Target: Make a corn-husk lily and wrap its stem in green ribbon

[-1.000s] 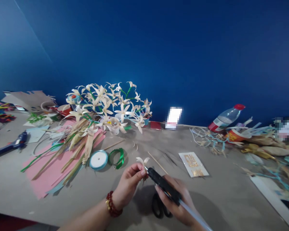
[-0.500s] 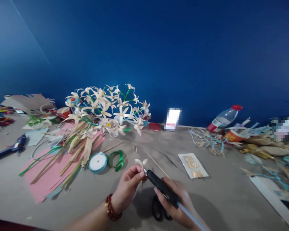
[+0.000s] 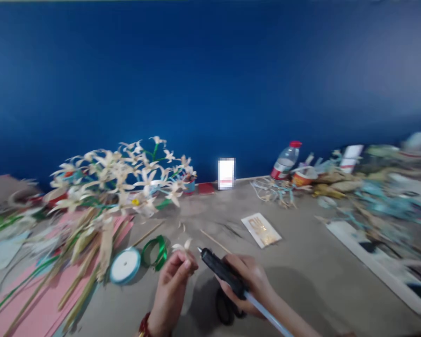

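A deep blue wall (image 3: 210, 70) backs my grey-brown worktable (image 3: 301, 281). Pink paper sheets (image 3: 38, 304) and a heap of pale handmade flowers (image 3: 119, 178) crowd its left side, and a red-capped bottle (image 3: 284, 161) stands at the far edge. Nearer lie a ribbon spool (image 3: 125, 265) and a green ribbon loop (image 3: 155, 252). My right hand (image 3: 250, 281) is wrapped around a black glue gun (image 3: 222, 271), its tip near the small petal flower (image 3: 182, 245) pinched in my left hand (image 3: 170, 290), above the table's near middle.

one glue gun (image 3: 221, 271), one pinched flower (image 3: 183, 245), one bottle (image 3: 285, 163), two ribbon rolls (image 3: 125, 265) (image 3: 155, 252)
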The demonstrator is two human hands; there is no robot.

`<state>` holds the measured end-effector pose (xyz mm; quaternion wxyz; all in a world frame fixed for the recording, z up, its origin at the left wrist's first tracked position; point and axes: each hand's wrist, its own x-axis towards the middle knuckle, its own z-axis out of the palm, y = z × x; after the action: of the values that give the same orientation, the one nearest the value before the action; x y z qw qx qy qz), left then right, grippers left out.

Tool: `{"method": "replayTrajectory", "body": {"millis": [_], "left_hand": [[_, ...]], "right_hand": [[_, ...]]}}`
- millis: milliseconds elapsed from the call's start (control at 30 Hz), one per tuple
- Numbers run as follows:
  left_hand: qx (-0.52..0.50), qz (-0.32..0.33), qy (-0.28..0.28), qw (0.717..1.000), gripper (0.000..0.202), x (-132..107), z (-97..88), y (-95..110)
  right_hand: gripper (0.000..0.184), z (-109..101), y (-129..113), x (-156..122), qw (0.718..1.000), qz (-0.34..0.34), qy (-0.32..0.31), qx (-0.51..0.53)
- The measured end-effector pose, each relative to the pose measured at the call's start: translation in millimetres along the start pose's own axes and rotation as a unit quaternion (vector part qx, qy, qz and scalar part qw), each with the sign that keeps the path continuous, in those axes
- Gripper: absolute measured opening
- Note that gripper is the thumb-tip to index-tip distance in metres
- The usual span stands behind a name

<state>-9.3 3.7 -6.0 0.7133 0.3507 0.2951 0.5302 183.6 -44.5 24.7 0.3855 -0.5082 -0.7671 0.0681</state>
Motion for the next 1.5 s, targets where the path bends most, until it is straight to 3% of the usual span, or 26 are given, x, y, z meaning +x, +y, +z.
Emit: {"method": "replayTrajectory", "body": {"millis": [100, 233, 333, 433, 567, 700, 767, 833, 933, 1067, 1167, 1300, 1500], "left_hand": [[0.003, -0.008, 0.055, 0.998, 0.021, 6.6, -7.7, -2.9], [-0.029, -0.048, 0.114, 0.992, 0.028, 13.6, -13.7, -7.8], [-0.043, -0.052, 0.126, 0.99, 0.029, 12.4, -9.3, -6.0], [-0.028, -0.029, 0.115, 0.993, 0.028, 7.8, 0.8, -2.2], [0.011, -0.007, 0.078, 0.997, 0.028, -0.2, 11.2, -4.3], [0.036, -0.013, -0.013, 0.999, 0.029, -7.0, 13.6, -8.9], [0.041, -0.013, -0.049, 0.998, 0.029, -9.5, 13.7, -8.8], [0.044, -0.005, -0.072, 0.996, 0.028, -11.2, 12.6, -8.0], [0.043, 0.005, -0.091, 0.995, 0.023, -11.4, 8.2, -8.2], [0.004, 0.017, -0.087, 0.996, 0.019, -6.6, 1.6, -10.6], [-0.039, 0.026, -0.088, 0.995, 0.019, -3.3, 1.8, -10.6], [-0.058, -0.002, -0.107, 0.993, 0.022, -5.9, 7.3, -8.5], [-0.098, -0.017, -0.079, 0.992, 0.023, -9.9, 11.4, -0.9]], "right_hand": [[0.01, -10.7, 9.2, -6.1, 0.997, 0.031, 0.065, -0.009], [0.016, -36.0, 52.2, -34.2, 0.971, 0.127, 0.14, -0.144], [0.019, -59.1, 90.5, -59.7, 0.927, 0.196, 0.068, -0.314], [0.024, -77.1, 117.7, -75.6, 0.913, 0.195, -0.028, -0.356], [0.026, -94.6, 135.1, -80.9, 0.937, 0.137, -0.095, -0.306], [0.031, -107.8, 129.0, -58.4, 0.949, 0.125, -0.081, -0.277], [0.026, -101.4, 111.3, -30.4, 0.962, 0.145, -0.082, -0.216], [0.024, -78.8, 87.2, 6.6, 0.974, 0.162, -0.11, -0.115], [0.018, -18.7, 54.9, 66.5, 0.963, 0.15, -0.222, -0.029], [0.018, 65.6, 39.9, 128.4, 0.944, 0.184, -0.273, -0.02], [0.027, 99.3, 44.3, 153.0, 0.927, 0.229, -0.296, -0.01], [0.028, 97.5, 52.4, 158.7, 0.916, 0.263, -0.296, 0.063], [0.026, 50.7, 37.1, 125.4, 0.882, 0.296, -0.236, 0.281]]}}
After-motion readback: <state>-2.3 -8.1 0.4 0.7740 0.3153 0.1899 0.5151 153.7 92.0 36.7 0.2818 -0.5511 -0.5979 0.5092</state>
